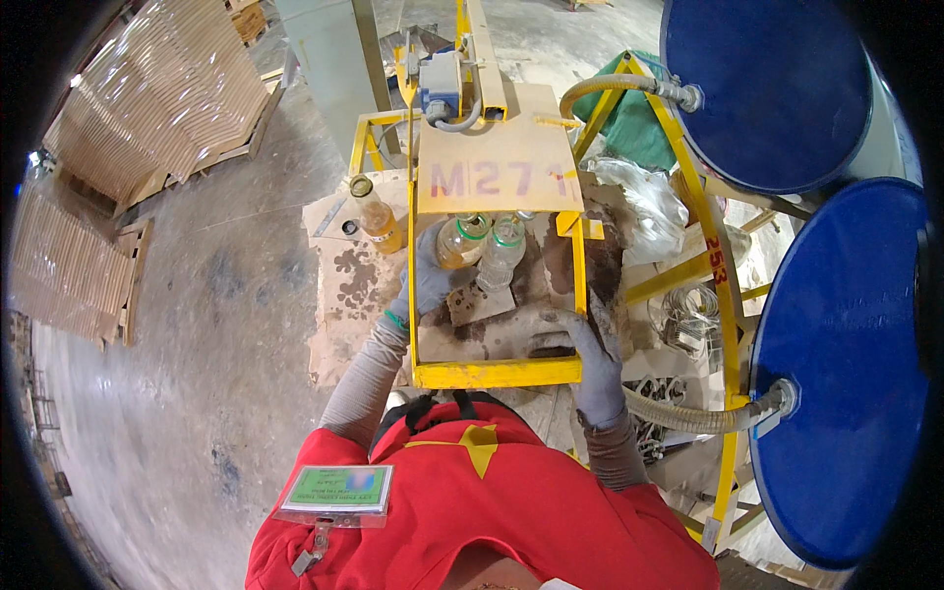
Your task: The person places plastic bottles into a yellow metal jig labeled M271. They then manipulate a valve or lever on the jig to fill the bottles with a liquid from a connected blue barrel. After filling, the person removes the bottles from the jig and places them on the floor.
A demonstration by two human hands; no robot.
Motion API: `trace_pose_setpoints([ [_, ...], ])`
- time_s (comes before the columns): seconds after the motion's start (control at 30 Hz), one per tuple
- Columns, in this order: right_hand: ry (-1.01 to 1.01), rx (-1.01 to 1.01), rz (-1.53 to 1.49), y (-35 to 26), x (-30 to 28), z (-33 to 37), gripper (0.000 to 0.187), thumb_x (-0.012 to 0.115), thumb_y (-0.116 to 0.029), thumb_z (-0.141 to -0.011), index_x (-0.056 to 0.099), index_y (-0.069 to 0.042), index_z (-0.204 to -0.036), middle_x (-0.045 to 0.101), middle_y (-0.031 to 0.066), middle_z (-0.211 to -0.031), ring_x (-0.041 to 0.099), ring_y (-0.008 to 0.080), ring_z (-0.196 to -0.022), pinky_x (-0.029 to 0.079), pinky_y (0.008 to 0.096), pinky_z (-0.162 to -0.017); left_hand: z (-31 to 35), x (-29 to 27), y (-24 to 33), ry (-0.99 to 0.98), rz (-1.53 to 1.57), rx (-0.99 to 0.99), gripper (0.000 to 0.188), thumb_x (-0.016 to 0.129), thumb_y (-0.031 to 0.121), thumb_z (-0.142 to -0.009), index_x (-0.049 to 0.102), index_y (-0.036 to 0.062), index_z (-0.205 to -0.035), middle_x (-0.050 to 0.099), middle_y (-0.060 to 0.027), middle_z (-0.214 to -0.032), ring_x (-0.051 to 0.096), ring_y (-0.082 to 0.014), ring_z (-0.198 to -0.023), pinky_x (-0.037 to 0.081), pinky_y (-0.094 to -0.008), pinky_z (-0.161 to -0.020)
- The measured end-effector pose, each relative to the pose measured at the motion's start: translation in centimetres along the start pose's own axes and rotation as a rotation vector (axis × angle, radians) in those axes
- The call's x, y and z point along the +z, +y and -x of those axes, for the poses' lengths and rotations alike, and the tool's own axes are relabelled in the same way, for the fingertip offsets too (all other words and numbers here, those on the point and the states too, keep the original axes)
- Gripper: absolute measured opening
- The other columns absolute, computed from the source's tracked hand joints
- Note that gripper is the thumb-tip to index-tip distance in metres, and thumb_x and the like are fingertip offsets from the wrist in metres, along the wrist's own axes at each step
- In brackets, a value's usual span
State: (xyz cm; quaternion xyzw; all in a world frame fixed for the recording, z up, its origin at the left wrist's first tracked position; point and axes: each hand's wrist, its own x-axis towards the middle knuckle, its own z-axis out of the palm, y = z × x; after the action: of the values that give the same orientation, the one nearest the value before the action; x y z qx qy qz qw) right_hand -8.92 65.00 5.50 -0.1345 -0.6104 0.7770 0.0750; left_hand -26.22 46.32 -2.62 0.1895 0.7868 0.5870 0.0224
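My left hand [429, 277], in a grey glove, reaches past the left post of a yellow metal frame [497, 373]. It is closed around a glass bottle [454, 248] with amber liquid and a green ring at its neck. Close beside that stands a clear glass bottle [501, 258], also green-ringed, on a small piece of cardboard [482, 306]. My right hand [596, 366], gloved too, is at the frame's lower right corner with thumb and fingers apart; I see nothing held in it. A third bottle [380, 222] of amber liquid stands to the left.
Stained cardboard [346, 320] covers the work surface. A board with stencilled marks [492, 162] and a blue-grey motor [441, 84] sit at the frame's far end. Two blue drums [836, 364] with hoses stand at right, plastic-wrapped corrugated stacks [182, 88] at left.
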Motion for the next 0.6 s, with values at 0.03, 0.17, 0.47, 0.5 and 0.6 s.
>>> trace_pose_setpoints([
  [0.03,-0.002,0.036,-0.059,-0.2,0.3,0.0,0.042,0.041,-0.015,-0.094,0.03,-0.003,-0.133,0.058,0.0162,-0.104,0.064,0.0265,-0.08,0.055,0.0356,-0.069,0.0,-0.1,0.3,-0.008,-0.026,-0.022,0.079,0.081,0.025,-0.062,0.039,0.0041,-0.126,0.053,-0.0119,-0.119,0.051,-0.0224,-0.11,0.041,-0.0339,-0.095],
  [0.17,-0.008,-0.055,0.075,0.8,0.3,0.0,0.042,0.04,-0.015,-0.094,0.03,-0.004,-0.133,0.058,0.016,-0.103,0.064,0.0253,-0.076,0.056,0.0346,-0.066,0.2,-0.2,-0.2,0.015,-0.078,0.042,0.08,0.081,0.027,-0.062,0.039,0.0043,-0.127,0.051,-0.0122,-0.121,0.05,-0.0227,-0.113,0.039,-0.0339,-0.096],
  [0.47,0.013,0.034,-0.058,-0.4,1.0,0.1,0.032,0.042,-0.014,-0.093,0.04,0.002,-0.121,0.059,0.0159,-0.103,0.064,0.0242,-0.075,0.056,0.0324,-0.064,0.4,-0.3,0.3,-0.014,-0.012,-0.048,0.08,0.081,0.026,-0.063,0.038,0.0036,-0.127,0.052,-0.0114,-0.121,0.051,-0.0218,-0.111,0.04,-0.0342,-0.096],
  [0.5,0.008,0.021,-0.065,0.0,0.8,0.0,0.033,0.042,-0.014,-0.092,0.04,0.001,-0.122,0.059,0.0158,-0.103,0.064,0.0241,-0.074,0.055,0.0326,-0.064,0.4,-0.2,0.0,-0.001,0.029,-0.054,0.08,0.081,0.025,-0.063,0.038,0.0035,-0.127,0.052,-0.0112,-0.121,0.051,-0.0216,-0.111,0.04,-0.034,-0.096],
  [0.6,0.02,-0.071,0.075,1.1,0.2,-0.2,0.037,0.043,-0.014,-0.092,0.037,0.001,-0.125,0.059,0.0157,-0.103,0.064,0.0241,-0.073,0.054,0.0333,-0.064,0.5,-0.1,0.1,0.023,0.086,-0.072,0.079,0.081,0.024,-0.064,0.039,0.0034,-0.127,0.053,-0.0108,-0.121,0.052,-0.0213,-0.11,0.041,-0.0337,-0.096],
])
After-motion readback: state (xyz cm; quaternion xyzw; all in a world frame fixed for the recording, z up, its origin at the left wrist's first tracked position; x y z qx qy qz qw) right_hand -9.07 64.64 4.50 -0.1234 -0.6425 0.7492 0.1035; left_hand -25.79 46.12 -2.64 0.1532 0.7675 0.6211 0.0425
